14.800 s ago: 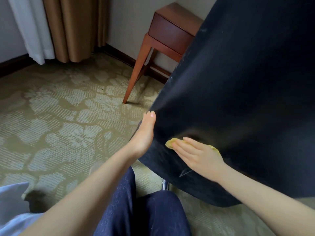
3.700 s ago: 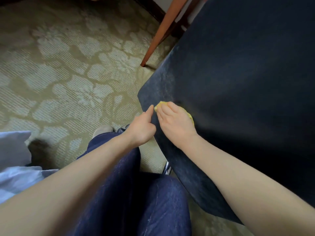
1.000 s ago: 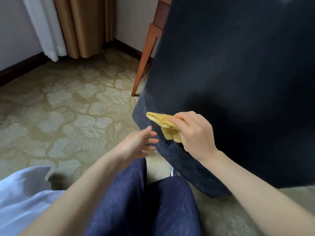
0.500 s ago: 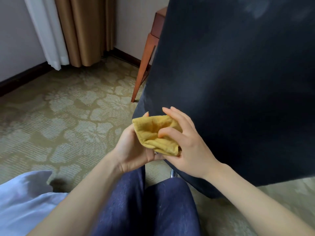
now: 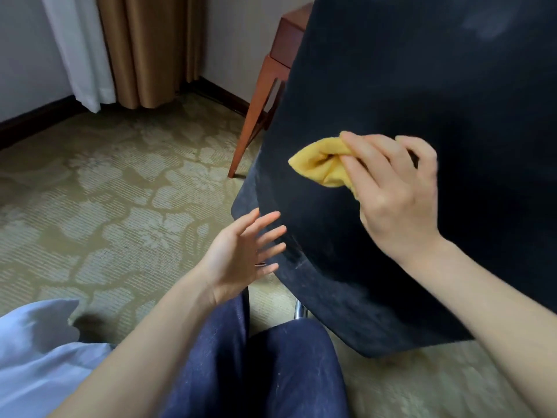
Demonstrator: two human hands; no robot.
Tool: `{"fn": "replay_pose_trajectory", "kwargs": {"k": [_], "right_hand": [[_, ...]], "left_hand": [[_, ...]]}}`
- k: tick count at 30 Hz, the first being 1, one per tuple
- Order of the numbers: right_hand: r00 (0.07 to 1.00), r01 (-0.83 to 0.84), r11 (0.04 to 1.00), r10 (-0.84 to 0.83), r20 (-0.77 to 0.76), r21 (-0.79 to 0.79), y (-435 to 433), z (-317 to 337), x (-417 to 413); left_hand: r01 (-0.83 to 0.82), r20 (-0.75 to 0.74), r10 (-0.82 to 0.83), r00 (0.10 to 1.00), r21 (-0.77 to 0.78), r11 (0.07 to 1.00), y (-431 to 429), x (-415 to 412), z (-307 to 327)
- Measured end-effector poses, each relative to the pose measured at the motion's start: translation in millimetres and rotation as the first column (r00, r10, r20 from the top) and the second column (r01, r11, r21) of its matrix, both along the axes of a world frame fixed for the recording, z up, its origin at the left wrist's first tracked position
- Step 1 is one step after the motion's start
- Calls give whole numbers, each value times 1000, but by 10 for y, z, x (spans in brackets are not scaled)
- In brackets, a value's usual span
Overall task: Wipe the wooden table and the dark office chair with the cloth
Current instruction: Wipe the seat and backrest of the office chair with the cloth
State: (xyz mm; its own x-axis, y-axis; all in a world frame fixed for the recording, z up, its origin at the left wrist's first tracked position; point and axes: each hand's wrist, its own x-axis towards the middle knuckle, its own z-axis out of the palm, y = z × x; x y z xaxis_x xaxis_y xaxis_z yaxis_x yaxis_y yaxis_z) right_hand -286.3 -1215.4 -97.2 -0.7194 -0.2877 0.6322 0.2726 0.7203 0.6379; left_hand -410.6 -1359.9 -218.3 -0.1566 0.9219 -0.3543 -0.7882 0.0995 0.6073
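Observation:
The dark office chair point(image 5: 407, 86) fills the right of the head view, its back towards me. A yellow cloth point(image 5: 322, 165) is bunched in my right hand point(image 5: 394, 194), which holds it against the chair's back near the left edge. My left hand point(image 5: 241, 254) hovers lower left of it with fingers spread, fingertips close to the chair's lower edge and holding nothing. The wooden table point(image 5: 277, 67) stands behind the chair by the wall, mostly hidden; one slanted leg and a drawer corner show.
Patterned beige carpet point(image 5: 105, 191) spreads to the left. Brown and white curtains point(image 5: 126, 46) hang at the far wall. My knees in dark blue trousers point(image 5: 256, 366) are just before the chair, with a chrome chair leg point(image 5: 300, 310) between them and it.
Half a second ago both hands held the cloth in front of the chair. Now my left hand has let go and dropped away, and my right hand has carried the cloth up against the chair's back.

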Motion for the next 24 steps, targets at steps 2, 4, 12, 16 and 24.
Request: {"fn": "replay_pose_trajectory", "kwargs": {"k": [2, 4, 12, 16, 24], "right_hand": [[996, 66, 994, -71, 58, 82, 106, -31, -175], [976, 113, 985, -135, 169, 131, 184, -183, -393], [752, 355, 893, -449, 483, 278, 365, -891, -1180], [626, 391, 866, -498, 600, 312, 493, -1182, -1579], [503, 250, 883, -469, 726, 398, 644, -1714, -1665]], "left_hand": [[-28, -41, 26, 999, -58, 998, 34, -76, -24], [-55, -75, 48, 996, -98, 994, 94, -176, -85], [-165, -143, 134, 981, -237, 957, 421, -577, -443], [-226, -155, 188, 970, -277, 934, 559, -731, -708], [-288, -214, 235, 948, -264, 921, 666, -913, -1061]]}}
